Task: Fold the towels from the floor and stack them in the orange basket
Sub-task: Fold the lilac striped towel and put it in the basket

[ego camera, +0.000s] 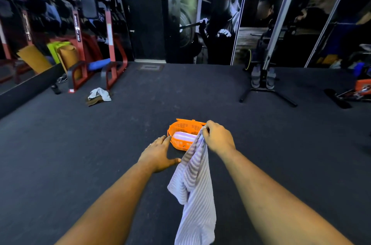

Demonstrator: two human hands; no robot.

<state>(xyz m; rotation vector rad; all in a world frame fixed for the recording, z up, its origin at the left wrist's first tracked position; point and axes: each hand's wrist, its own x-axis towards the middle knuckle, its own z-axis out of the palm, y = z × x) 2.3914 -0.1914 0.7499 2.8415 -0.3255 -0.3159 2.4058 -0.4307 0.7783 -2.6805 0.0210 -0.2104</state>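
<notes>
A pale ribbed towel (pixel 195 190) hangs down in front of me, pinched at its top corner by my right hand (pixel 216 138). My left hand (pixel 159 154) is beside the towel's upper edge, fingers spread, holding nothing. Beyond both hands the orange basket (pixel 180 127) sits on the dark floor with a folded white towel (pixel 183 136) inside it. Farther off to the left, a crumpled white towel (pixel 100 94) lies on the floor on top of a brown one (pixel 94 101).
Red gym racks (pixel 110 44) and rolled mats (pixel 68 56) stand at the back left beside a mirror. A black stand with feet (pixel 265 88) is at the back right, and orange equipment (pixel 361 88) sits at the far right. Dark carpet (pixel 60 154) surrounds the basket.
</notes>
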